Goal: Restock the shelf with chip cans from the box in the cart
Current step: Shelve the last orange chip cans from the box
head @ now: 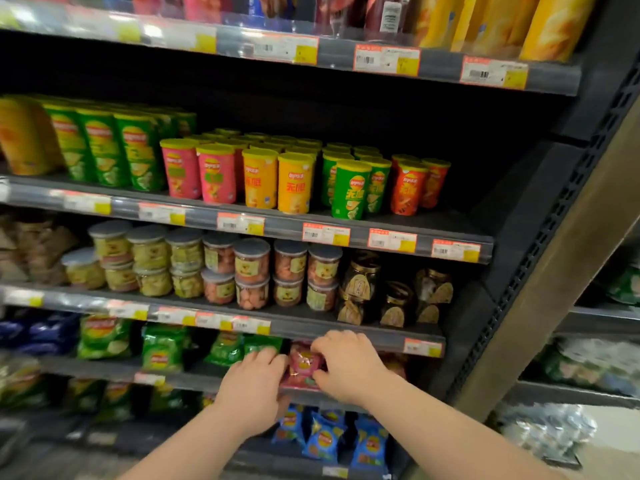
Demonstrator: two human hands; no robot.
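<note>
We hold a pink chip bag point(304, 362) between our left hand point(254, 382) and right hand point(348, 365) at a low shelf point(194, 375). Two shelves up stand short chip cans point(294, 183), pink, yellow, green and red.

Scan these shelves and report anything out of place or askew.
One short green chip can with a yellow lid stands forward of its neighbours, between the two green columns, close to the grey shelf lip, breaking the row. The left hand and right hand hold a pink foil snack bag, not a can.
</note>
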